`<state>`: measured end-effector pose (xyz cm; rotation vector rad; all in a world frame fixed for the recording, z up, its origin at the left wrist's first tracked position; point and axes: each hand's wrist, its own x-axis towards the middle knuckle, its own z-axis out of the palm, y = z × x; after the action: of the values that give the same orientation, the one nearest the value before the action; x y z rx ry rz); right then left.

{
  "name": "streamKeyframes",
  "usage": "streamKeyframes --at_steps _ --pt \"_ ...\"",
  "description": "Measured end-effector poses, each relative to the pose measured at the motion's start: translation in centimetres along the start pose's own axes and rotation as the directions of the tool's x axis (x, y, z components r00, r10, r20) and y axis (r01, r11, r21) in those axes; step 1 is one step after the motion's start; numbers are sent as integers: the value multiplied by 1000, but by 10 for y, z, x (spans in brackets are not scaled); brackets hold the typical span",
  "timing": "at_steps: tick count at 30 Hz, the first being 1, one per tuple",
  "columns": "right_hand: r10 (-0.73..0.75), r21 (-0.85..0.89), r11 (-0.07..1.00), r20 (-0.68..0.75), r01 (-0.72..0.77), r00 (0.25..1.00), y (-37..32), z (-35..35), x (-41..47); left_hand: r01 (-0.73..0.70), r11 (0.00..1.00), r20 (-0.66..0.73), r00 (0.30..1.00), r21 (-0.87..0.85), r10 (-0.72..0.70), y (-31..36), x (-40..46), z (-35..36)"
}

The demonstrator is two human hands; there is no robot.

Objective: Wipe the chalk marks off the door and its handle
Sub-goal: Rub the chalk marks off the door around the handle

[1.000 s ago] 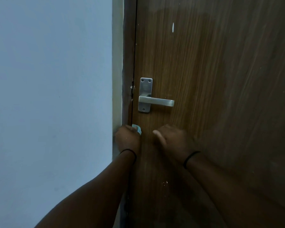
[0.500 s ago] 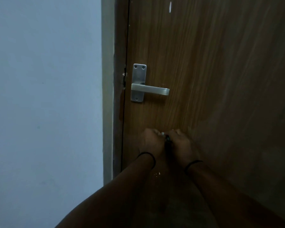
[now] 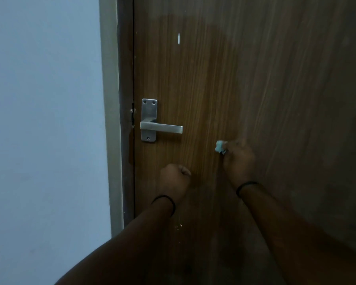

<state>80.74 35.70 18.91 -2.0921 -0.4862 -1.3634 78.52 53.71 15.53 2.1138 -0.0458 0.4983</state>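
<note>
The right hand point(image 3: 237, 161) is raised against the wooden door point(image 3: 255, 89), its fingers curled round a small pale blue cloth point(image 3: 220, 147) that sticks out at the fingertips on the side facing the left hand. The left hand point(image 3: 174, 179) sits lower, balled into a fist that holds nothing, close to the door face; I cannot tell whether it touches. The metal handle point(image 3: 161, 127) lies just above the left hand, level on its plate. A white chalk mark point(image 3: 179, 38) shows well above both hands, and faint white specks point(image 3: 179, 226) lie below the left wrist.
</note>
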Motion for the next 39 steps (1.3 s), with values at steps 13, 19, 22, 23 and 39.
streamKeyframes --at_steps 13,19,22,23,39 --pt "84 -71 994 -22 -85 996 4 -23 36 -120 983 -84 988 141 132 20 14 -7" --pt "-162 -230 960 -4 157 987 -33 -36 152 -214 966 -94 969 147 229 42 19 -11" --pt "-239 -227 943 42 242 970 -43 -32 168 -228 963 -92 966 143 242 39 19 -13" --pt "-238 -202 950 36 240 971 -41 -33 166 -230 963 -95 965 141 245 38 18 -14" --pt "199 -101 980 553 -172 809 -16 63 -73 -82 933 154 988 350 29 -17 13 -19"
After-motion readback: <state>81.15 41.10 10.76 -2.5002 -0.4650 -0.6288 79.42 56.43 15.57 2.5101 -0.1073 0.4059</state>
